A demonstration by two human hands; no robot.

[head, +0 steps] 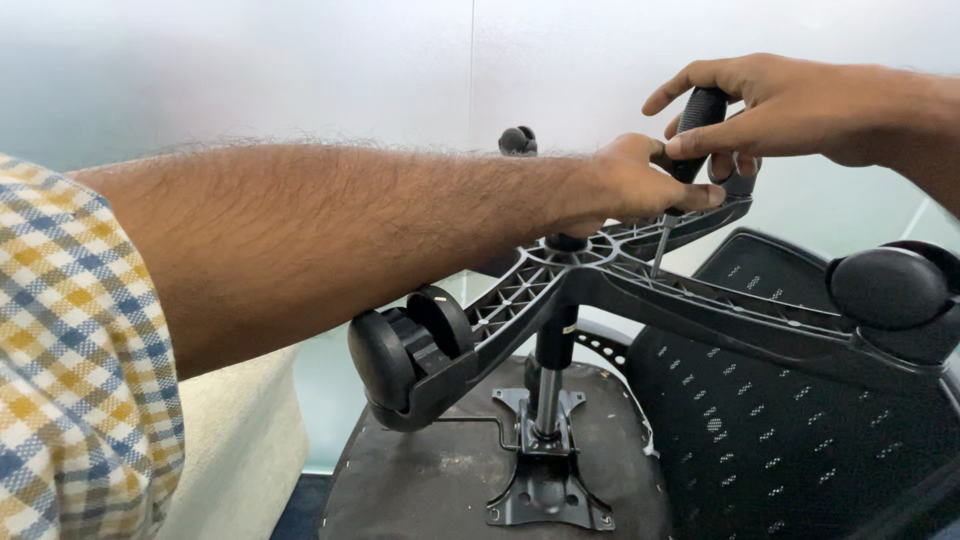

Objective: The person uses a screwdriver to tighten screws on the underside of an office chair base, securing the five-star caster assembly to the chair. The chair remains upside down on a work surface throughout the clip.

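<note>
I see my right hand [790, 105] gripping a black-handled screwdriver [690, 135], tip down on the upturned chair base [620, 275]. My left hand [640, 185] presses a spoke beside it, fingers flat. My forearm hides the base's far side; casters [410, 355] flank the hub, gas cylinder [550, 385] below.

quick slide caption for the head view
Both hands, left hand and right hand, work a screwdriver on an upturned chair base.
</note>
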